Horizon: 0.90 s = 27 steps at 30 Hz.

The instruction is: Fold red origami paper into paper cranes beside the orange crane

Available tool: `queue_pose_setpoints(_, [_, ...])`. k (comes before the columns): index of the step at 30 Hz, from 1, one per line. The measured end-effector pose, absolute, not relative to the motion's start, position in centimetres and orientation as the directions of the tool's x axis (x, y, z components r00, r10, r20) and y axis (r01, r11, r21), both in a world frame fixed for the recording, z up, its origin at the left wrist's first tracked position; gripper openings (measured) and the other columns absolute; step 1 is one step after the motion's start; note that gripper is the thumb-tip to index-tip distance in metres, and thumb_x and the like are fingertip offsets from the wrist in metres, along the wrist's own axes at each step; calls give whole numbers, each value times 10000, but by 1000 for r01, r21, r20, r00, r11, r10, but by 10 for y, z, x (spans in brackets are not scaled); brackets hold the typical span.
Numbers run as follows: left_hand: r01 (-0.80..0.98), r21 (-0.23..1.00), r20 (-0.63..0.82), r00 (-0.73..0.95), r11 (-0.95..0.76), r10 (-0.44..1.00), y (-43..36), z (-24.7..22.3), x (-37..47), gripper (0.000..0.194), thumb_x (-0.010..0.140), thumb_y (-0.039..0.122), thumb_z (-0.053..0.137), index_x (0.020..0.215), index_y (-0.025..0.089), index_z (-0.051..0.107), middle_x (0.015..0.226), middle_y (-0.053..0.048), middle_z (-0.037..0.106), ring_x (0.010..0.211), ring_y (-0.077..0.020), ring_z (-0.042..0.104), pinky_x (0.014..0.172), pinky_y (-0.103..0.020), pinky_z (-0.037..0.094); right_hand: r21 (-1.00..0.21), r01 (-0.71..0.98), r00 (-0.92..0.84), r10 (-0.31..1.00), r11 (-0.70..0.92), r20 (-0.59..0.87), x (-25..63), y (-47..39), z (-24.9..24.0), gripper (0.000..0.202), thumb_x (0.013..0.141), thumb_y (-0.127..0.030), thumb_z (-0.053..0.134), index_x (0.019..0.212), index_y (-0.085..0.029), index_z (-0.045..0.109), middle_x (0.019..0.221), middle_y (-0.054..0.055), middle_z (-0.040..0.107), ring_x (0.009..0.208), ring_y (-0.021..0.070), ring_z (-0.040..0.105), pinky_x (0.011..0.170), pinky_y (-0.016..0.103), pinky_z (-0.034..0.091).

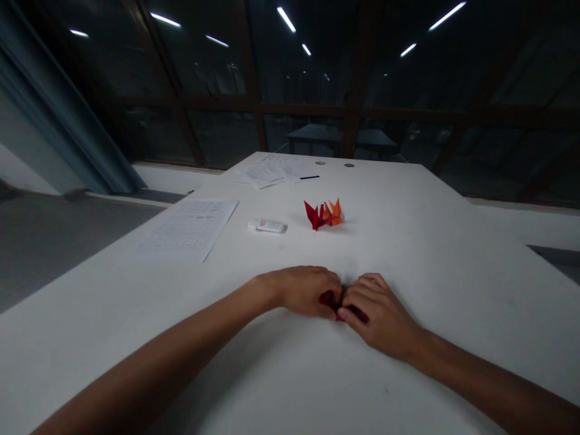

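Low over the white table, my left hand and my right hand meet with fingers curled. Between them is a piece of red paper, gripped from both sides. Most of the paper is covered by my fingers, so its folded shape cannot be made out. Beyond my hands stand two folded paper cranes, a red crane and an orange crane, close together with the red one partly in front.
A white correction-tape-like case lies left of the cranes. Printed sheets cover part of the left side. More papers and a dark pen lie farther back. Two round grommets sit near the far edge, before dark windows.
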<state>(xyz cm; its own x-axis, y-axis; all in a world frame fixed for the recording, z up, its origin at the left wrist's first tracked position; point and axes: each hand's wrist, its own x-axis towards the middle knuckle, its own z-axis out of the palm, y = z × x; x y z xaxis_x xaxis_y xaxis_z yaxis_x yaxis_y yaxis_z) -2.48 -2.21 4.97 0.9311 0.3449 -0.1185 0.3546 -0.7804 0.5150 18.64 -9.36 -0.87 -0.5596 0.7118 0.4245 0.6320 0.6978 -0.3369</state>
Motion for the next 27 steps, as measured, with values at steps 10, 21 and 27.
queue_pose_setpoints(10, [453,541,-183,886,-709,426,-21,48,-23,153,800,191,714,940,198,651,864,10,672,740,-131,595,652,-220,418,-316,620,-582,691,718,429,186,-93,-9,77,955,-179,609,888,-201,641,864,7,708,871,180,614,948,402,377])
queue_pose_setpoints(21, [450,573,-184,885,-685,428,-18,43,-24,140,802,241,725,923,192,674,827,17,670,713,-127,603,626,-219,426,-323,615,-597,692,719,405,187,-93,-4,61,931,-168,611,911,-208,652,906,26,705,889,198,600,879,388,416])
queue_pose_setpoints(27, [404,541,-150,910,-738,387,-15,47,-28,224,780,170,727,1000,194,697,999,-21,680,859,-159,636,781,-250,476,-335,607,-590,690,721,418,189,-95,-6,75,901,-144,627,940,-205,645,944,37,705,912,213,594,882,394,424])
